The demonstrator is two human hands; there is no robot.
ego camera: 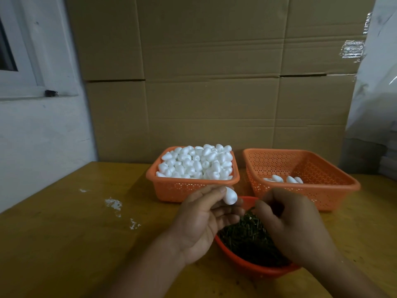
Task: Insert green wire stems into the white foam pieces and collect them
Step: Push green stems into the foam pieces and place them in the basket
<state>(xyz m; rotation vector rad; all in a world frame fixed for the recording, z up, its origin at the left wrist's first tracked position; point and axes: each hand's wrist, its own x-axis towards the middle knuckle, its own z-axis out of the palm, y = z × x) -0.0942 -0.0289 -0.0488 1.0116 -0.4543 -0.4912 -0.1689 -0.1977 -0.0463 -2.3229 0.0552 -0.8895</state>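
Left hand [204, 220] pinching foam piece [231, 196] clear, hole reachable; right hand [287, 222] curled over stem bowl [242, 263], grip unclear.

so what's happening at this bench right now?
A person is fitting stems to foam pieces. The left hand pinches one white foam piece; the right hand is picking at the green wire stems in the red bowl. The left basket is heaped with foam; the right basket holds only a few.
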